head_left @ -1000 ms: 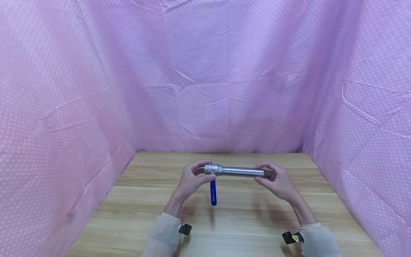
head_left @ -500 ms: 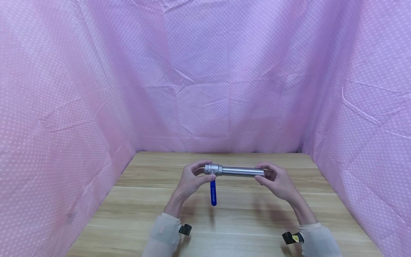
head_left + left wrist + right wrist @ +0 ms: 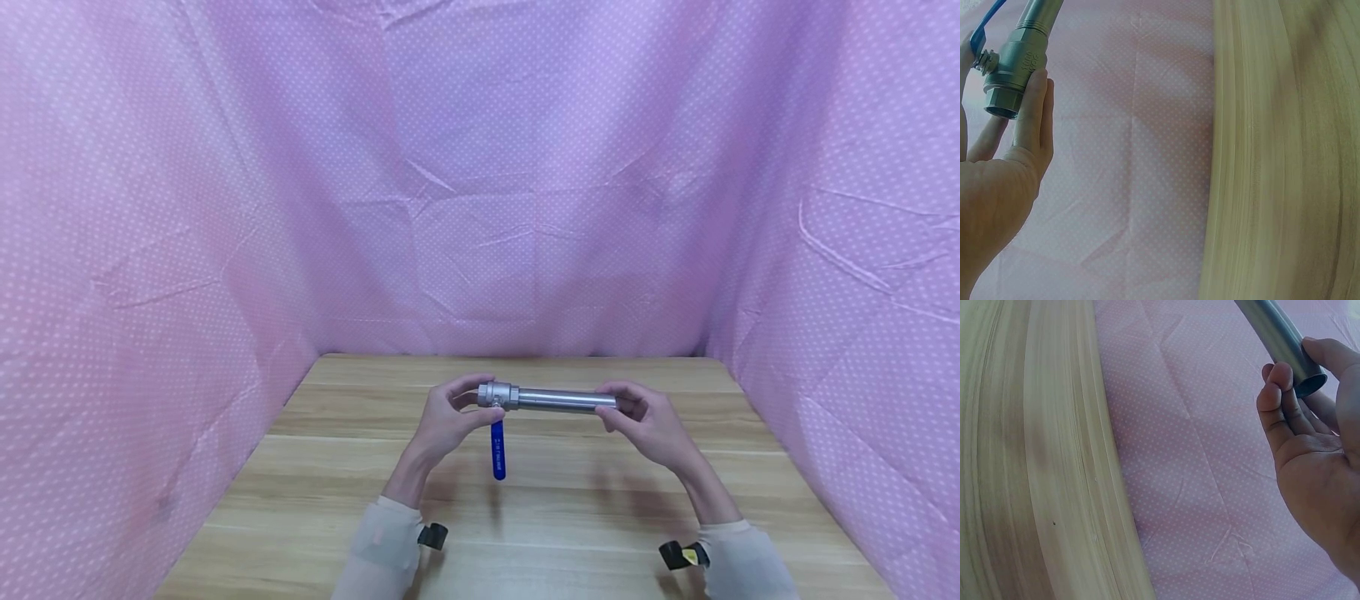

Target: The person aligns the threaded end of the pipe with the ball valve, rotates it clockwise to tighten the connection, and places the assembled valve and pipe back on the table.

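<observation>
A metal ball valve (image 3: pixel 498 394) with a blue lever handle (image 3: pixel 498 450) is joined to a straight steel pipe (image 3: pixel 566 401), and both are held level above the table. My left hand (image 3: pixel 444 418) grips the valve body, thumb in front near the lever and fingers behind. In the left wrist view the valve (image 3: pixel 1017 67) shows its open hex end, with fingertips along its side. My right hand (image 3: pixel 651 423) pinches the pipe's free end between thumb and fingers. The right wrist view shows that pipe (image 3: pixel 1285 344) with its hollow end towards the palm.
Below the hands lies a wood-grain table (image 3: pixel 570 517), with shadows of the arms on it. Pink dotted cloth (image 3: pixel 525 208) hangs behind the table and along both sides. A black wrist camera mount (image 3: pixel 432 536) sits on the left wrist, another mount (image 3: pixel 682 555) on the right.
My right thumb and fingers have shifted slightly around the pipe's end. The left hand and the valve have stayed in place, with the lever still hanging towards me.
</observation>
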Motion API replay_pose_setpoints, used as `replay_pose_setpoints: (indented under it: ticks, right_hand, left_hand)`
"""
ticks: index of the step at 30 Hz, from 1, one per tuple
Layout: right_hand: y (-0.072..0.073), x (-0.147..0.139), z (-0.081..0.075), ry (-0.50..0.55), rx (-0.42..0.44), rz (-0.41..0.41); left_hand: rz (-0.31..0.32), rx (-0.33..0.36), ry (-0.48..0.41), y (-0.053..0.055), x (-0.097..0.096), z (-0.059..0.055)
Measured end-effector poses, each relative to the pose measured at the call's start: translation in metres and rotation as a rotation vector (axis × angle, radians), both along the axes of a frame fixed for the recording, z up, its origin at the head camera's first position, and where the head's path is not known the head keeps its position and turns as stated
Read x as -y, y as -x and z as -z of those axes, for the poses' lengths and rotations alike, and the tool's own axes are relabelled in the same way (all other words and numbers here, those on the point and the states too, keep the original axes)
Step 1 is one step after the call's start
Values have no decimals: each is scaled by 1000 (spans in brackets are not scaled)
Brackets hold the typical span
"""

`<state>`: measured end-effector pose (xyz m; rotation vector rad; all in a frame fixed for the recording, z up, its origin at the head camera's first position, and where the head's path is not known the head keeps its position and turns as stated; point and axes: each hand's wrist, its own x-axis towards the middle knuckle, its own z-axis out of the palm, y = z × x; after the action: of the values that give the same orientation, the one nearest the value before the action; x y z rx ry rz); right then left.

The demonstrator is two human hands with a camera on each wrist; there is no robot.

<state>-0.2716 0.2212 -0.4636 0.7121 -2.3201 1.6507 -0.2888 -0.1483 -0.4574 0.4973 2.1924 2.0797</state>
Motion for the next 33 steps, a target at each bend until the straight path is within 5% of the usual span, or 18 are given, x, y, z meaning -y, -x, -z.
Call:
replay_pose_setpoints:
  ticks: [16,33]
  right_hand:
    - [1,-3,2,60,-14,-85]
    - [0,-1,-1,26,19,-35]
  left_hand:
    - [0,-4,5,1,1,1]
    - [-5,-6,12,2,0,1]
